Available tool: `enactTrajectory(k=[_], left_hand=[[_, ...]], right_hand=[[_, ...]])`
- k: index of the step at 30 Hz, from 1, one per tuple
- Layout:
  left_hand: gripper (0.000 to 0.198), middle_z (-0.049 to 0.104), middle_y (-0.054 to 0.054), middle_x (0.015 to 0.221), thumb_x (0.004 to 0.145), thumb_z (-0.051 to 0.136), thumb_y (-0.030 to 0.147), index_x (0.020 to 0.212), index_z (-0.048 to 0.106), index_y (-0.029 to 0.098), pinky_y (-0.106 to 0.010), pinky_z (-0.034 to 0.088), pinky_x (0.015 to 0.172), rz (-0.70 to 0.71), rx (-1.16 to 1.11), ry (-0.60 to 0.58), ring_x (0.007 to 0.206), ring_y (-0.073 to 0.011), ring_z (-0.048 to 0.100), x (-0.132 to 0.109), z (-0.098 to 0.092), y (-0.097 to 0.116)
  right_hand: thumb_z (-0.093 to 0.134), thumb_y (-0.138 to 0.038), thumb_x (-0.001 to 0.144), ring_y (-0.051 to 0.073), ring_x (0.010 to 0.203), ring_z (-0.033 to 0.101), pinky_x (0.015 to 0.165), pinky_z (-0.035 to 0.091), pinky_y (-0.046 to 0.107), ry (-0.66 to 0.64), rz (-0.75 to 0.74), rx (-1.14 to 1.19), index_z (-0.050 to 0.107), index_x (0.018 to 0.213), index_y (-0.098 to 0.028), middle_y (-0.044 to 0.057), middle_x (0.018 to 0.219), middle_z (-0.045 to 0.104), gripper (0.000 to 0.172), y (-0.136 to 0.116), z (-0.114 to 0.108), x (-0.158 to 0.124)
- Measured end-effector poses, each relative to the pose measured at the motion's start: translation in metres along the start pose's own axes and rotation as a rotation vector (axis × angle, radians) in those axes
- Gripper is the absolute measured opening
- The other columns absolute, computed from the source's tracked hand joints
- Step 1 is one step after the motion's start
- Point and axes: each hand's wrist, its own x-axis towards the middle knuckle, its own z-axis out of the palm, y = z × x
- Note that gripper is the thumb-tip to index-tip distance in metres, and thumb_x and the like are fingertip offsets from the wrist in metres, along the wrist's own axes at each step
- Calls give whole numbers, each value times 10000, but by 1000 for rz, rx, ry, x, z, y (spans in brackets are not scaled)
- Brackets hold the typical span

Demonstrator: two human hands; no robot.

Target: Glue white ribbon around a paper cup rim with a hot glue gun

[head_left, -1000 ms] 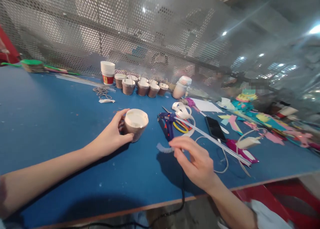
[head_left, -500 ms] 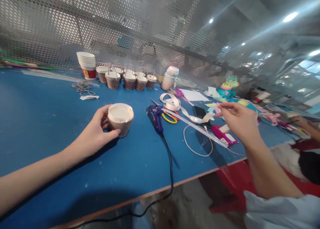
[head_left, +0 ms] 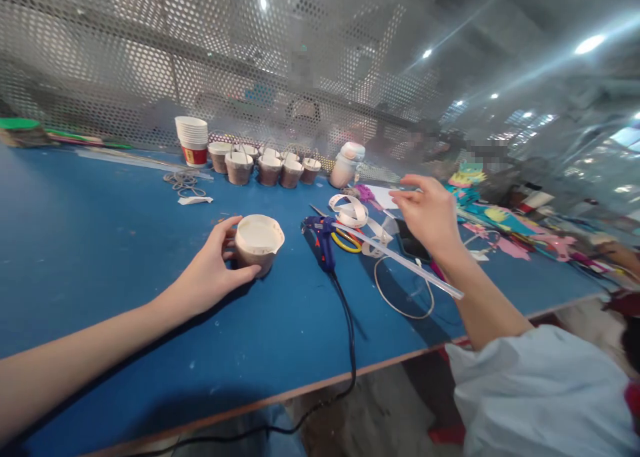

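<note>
My left hand (head_left: 213, 260) is wrapped around the side of a small cup (head_left: 256, 256), white at its rim and brown lower down. The cup stands upright on the blue table, fingers behind it and thumb in front. My right hand (head_left: 430, 214) is raised over the phone (head_left: 411, 240), thumb and fingers apart, with nothing visible between them. Between my hands lies a blue glue gun (head_left: 321, 240), a long clear glue stick (head_left: 400, 260) reaching out from its back. A white tape measure (head_left: 350, 210) lies loosely coiled behind it, beside yellow-handled scissors (head_left: 349, 244).
Several brown-wrapped cups with handles (head_left: 240, 168) line the back, beside stacked paper cups (head_left: 193, 140) and a pale jar (head_left: 345, 166). A black cord (head_left: 345, 317) runs over the front edge. A white cable loop (head_left: 405, 314) lies right. Colourful paper crafts (head_left: 500, 217) lie farther right.
My right hand has moved left and up, and its fingers have spread. The tape measure's loose end, near those fingers before, now lies closer to its coil. My left hand still holds the cup.
</note>
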Motion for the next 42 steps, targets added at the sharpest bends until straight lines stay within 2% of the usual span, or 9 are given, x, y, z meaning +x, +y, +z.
enactTrajectory(k=[3, 6, 10, 14, 18, 25, 29, 36, 42], left_hand=[[836, 485, -152, 1348, 636, 747, 410, 1337, 352, 181, -474, 485, 981, 2, 12, 0, 1248, -306, 503, 0, -1, 0], [824, 484, -149, 1352, 640, 746, 399, 1334, 356, 187, -455, 486, 979, 0, 26, 0, 1245, -299, 502, -1, -1, 3], [826, 468, -158, 1374, 663, 731, 380, 1356, 336, 163, -414, 471, 1002, 1, 37, -3, 1261, -279, 482, -4, -1, 10], [774, 455, -153, 1396, 720, 681, 404, 1373, 328, 180, -445, 415, 1058, -14, -12, 14, 1288, -284, 456, -6, -6, 13], [642, 465, -137, 1386, 822, 579, 441, 1376, 343, 219, -476, 386, 1071, -13, -76, 35, 1294, -282, 453, -5, -11, 11], [527, 509, -93, 1335, 882, 517, 462, 1340, 395, 232, -425, 369, 1092, 2, -100, 65, 1286, -257, 455, -2, -15, 5], [493, 513, -95, 1339, 899, 497, 457, 1325, 412, 223, -428, 369, 1090, -6, -124, 66, 1281, -257, 459, -1, -16, 4], [460, 530, -79, 1339, 895, 492, 463, 1284, 462, 221, -420, 380, 1081, -58, -118, 76, 1250, -269, 488, -1, -15, 9], [437, 543, -65, 1322, 899, 484, 451, 1267, 470, 215, -397, 379, 1074, -80, -94, 75, 1234, -258, 490, -1, -15, 14]], right_hand=[[627, -228, 755, 268, 707, 708, 759, 560, 443, 32, 36, -114, 645, 759, -183, 69, 700, 685, 49, -8, -6, 23], [609, -403, 826, 296, 774, 689, 803, 519, 482, 41, 30, -255, 657, 684, -186, 69, 641, 655, 264, -8, -11, 46], [462, -401, 939, 253, 880, 689, 779, 552, 409, -97, 105, 7, 652, 765, -160, 91, 807, 691, 353, -2, -10, 74], [458, -92, 913, 160, 949, 685, 788, 566, 270, -52, 272, 316, 584, 965, -111, 137, 1117, 645, 137, -4, -17, 95], [454, 28, 870, 79, 890, 685, 794, 522, 198, -35, 327, 344, 518, 1005, -24, 169, 1164, 615, 158, -13, -39, 113], [492, -229, 857, 87, 815, 684, 758, 508, 190, -446, 230, -58, 565, 640, -14, 132, 934, 719, 315, -6, -63, 127], [221, -189, 817, 138, 1019, 639, 840, 436, 222, -352, 65, -323, 563, 564, 52, 222, 1122, 647, 488, -2, -58, 128], [519, 63, 704, 234, 1012, 673, 968, 455, 393, -262, -38, -502, 698, 909, -21, 93, 924, 745, 285, 6, -53, 133], [594, -284, 866, 322, 1143, 596, 990, 388, 492, -97, -29, -668, 684, 745, -55, 144, 963, 693, 274, 15, -36, 134]])
